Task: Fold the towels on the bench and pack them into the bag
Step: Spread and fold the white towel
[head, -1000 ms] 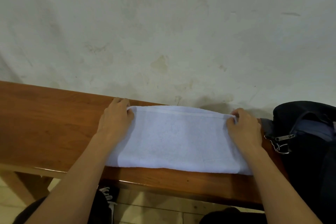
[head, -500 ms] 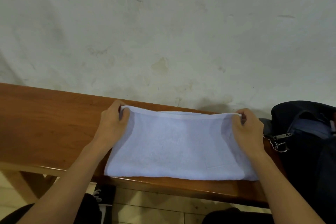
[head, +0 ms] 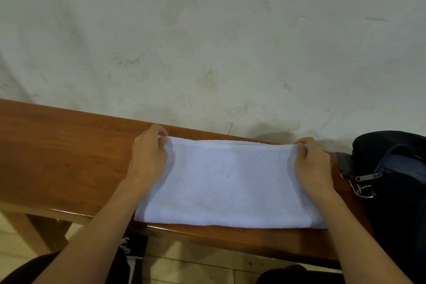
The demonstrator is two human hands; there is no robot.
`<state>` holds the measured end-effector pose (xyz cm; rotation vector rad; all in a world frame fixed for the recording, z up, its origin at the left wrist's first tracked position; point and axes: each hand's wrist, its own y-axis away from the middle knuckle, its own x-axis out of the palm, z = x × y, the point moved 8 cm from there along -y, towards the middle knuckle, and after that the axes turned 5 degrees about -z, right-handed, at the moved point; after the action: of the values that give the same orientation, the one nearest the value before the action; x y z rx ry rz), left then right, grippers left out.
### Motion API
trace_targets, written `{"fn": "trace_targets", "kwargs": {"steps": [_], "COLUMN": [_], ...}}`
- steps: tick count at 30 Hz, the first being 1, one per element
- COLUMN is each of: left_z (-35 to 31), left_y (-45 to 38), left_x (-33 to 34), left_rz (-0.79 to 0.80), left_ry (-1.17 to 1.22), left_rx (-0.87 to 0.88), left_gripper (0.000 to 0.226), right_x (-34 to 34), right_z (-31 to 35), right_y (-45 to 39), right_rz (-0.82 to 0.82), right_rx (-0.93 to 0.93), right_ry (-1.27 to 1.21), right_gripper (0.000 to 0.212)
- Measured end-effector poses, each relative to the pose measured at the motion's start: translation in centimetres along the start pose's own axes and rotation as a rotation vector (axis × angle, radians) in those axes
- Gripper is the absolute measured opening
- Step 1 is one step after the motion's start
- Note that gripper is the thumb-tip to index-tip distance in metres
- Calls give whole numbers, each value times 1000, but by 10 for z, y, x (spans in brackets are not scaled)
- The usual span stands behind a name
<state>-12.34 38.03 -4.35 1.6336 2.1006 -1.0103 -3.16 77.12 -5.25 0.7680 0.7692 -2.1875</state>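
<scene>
The folded white terry towel (head: 230,184) was pinched at its far corners by the left hand (head: 148,159) and right hand (head: 312,163), spread across the brown wooden surface (head: 57,157); the dark fabric bag (head: 396,182) lay just right

Both forearms are bare from the lower edge of the picture up to the wrists; no sleeve, watch, band or ring shows on either. The left hand (head: 148,157) and the right hand (head: 314,163) wear no gloves, and the fingers (head: 302,143) have short, plain nails where these can be seen. At the bottom left, dark black cloth covers the left knee (head: 30,268), and a similar dark rounded shape sits at the bottom right (head: 297,275). Between them shows a black shoe with white lettering and white trim (head: 129,249), too blurred to read.
</scene>
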Motion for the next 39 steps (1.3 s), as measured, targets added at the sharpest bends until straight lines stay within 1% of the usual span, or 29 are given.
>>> {"fn": "trace_targets", "kwargs": {"steps": [3, 6, 11, 14, 17, 19, 21, 22, 24, 26, 30, 33, 36, 37, 39], "left_z": [-5, -11, -11, -5, -5, -3, 1, 1, -2, -6, -10, -15, -29, -32, -33], "left_y": [3, 4, 3, 0, -3, -5, -7, -6, -4, -2, 4, 10, 14, 15, 13], "left_x": [-7, -4, 10, 14, 15, 11, 7, 4, -1, -5, -10, -12, -11, -12, -15], "left_rz": [-99, -120, -29, 35, 130, 225, 311, 341, 390, 429, 497, 504, 456, 427, 381], "left_ry": [-89, -180, -239, -264, -280, -284, -335, -365, -388, -405, -430, -526, -675, -687, -630], "left_rx": [-1, 13, 69, 100, 187, 136, 65, 53, 44, 40, 26, 51, 167, 196, 199], "left_gripper": [13, 15, 12, 11, 9, 8, 14, 17, 23, 25, 24, 22, 24, 24, 19], "right_x": [0, 0, -1, 3, 1, -1, -1, -2, -4, -9, -14, -13, -14, -15, -17], "right_z": [-1, 3, 1, 1, 2, 1, 1, 2, 4, 4, 1, 1, 2, 2, 3], "right_y": [-1, 0, -1, 3, 6, 7, 7, 7, 7, 7, 8, 9, 8, 8, 8], "right_rz": [2, -14, -22, 55, 92, 105, 122, 124, 107, 86, 64, 51, 35, 25, 18], "right_rx": [-8, -41, -38, -88, -108, -78, -49, -47, -38, -4, 60, 71, 62, 58, 50], "right_ry": [27, 75, 139, 204, 207, 190, 190, 190, 165, 121, 59, 63, 88, 93, 97], "right_gripper": [23, 24, 23, 22, 22, 15, 5, 4, 11, 13, 14, 15, 16, 16, 15]}}
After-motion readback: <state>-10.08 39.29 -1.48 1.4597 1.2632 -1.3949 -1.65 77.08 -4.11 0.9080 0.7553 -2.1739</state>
